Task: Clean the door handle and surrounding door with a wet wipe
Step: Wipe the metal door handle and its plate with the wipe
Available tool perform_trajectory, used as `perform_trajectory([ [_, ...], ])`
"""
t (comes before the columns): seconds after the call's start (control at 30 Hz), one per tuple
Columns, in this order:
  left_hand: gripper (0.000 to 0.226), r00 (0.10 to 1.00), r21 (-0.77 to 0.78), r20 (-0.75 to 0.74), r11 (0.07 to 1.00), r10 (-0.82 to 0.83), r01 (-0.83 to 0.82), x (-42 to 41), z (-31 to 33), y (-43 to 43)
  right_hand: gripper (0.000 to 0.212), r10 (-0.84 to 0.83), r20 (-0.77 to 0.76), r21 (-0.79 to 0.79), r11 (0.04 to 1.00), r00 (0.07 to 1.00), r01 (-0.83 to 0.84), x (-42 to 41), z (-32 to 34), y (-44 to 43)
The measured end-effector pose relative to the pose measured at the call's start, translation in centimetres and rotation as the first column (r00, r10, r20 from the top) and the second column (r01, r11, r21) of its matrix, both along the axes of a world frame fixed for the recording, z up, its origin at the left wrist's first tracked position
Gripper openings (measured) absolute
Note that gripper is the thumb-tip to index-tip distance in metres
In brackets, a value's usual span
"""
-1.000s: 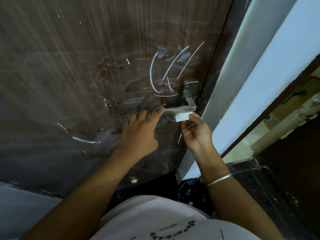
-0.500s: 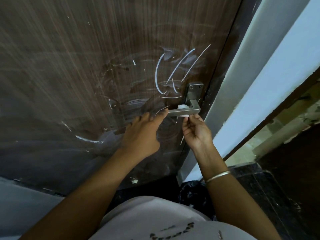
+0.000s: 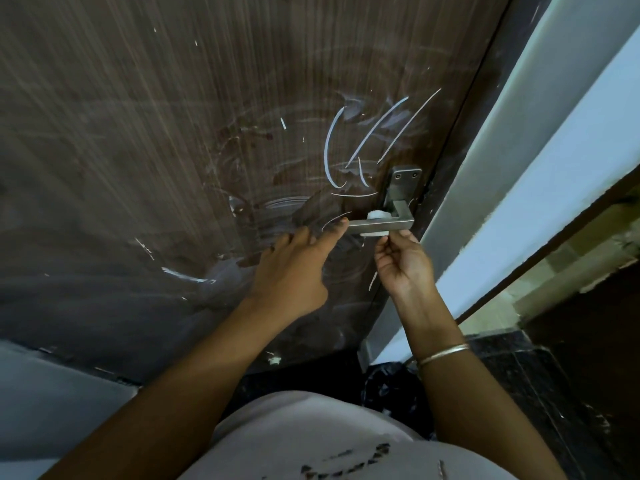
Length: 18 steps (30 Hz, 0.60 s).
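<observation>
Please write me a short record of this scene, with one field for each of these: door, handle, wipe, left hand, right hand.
door: dark wood, with white streaks and smears near the handle
handle: metal lever, about level, on a plate with two screws
wipe: white, shows above and below the lever
left hand: index finger straight, its tip at the lever's free end
right hand: pinches the wipe's lower end under the lever

Pale wall (image 3: 585,119), dark stone floor (image 3: 540,393)
</observation>
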<state>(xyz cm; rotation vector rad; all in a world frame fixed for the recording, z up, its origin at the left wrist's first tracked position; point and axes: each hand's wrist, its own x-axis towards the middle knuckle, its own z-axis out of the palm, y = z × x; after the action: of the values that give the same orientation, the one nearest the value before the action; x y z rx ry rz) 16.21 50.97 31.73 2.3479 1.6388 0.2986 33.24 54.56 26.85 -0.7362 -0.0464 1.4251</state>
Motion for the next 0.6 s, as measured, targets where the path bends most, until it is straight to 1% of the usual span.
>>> perform_trajectory([
  [0.1, 0.092, 1.0, 0.003, 0.006, 1.0, -0.002, 0.002, -0.1, -0.1, 0.0, 0.025, -0.006, 0.03, 0.026, 1.0, 1.0, 0.005, -0.5, -0.1, 0.0],
  [0.17, 0.091, 1.0, 0.016, 0.008, 1.0, -0.009, 0.009, -0.2, -0.1, 0.1, 0.022, -0.022, 0.131, 0.016, 1.0, 0.991, 0.02, -0.7, -0.5, -0.3],
  [0.23, 0.091, 1.0, 0.031, 0.013, 0.999, -0.015, 0.015, -0.2, -0.1, 0.2, 0.019, -0.124, 0.218, -0.062, 0.988, 0.968, 0.141, -0.8, -1.0, -0.7],
  [0.27, 0.091, 1.0, 0.035, 0.013, 0.999, -0.016, 0.015, -0.2, -0.1, 0.2, 0.019, -0.192, 0.224, -0.101, 0.971, 0.956, 0.218, -0.9, -1.2, -0.8],
  [0.33, 0.092, 1.0, 0.032, 0.009, 0.999, -0.015, 0.015, -0.1, -0.2, 0.2, 0.021, -0.284, 0.22, -0.109, 0.943, 0.933, 0.313, -1.2, -1.6, -0.8],
  [0.43, 0.094, 1.0, 0.022, 0.007, 1.0, -0.023, 0.023, -0.1, -0.2, 0.3, 0.019, -0.316, 0.234, -0.031, 0.943, 0.919, 0.332, -1.7, -1.1, -0.6],
  [0.53, 0.093, 1.0, 0.039, 0.013, 0.999, -0.024, 0.024, -0.1, -0.3, 0.2, 0.024, -0.324, 0.177, 0.041, 0.946, 0.929, 0.322, -1.7, -0.6, 0.1],
  [0.6, 0.093, 1.0, 0.04, 0.015, 0.999, -0.027, 0.027, 0.0, -0.4, 0.1, 0.028, -0.316, 0.164, 0.049, 0.949, 0.934, 0.312, -1.6, -0.6, 0.7],
])
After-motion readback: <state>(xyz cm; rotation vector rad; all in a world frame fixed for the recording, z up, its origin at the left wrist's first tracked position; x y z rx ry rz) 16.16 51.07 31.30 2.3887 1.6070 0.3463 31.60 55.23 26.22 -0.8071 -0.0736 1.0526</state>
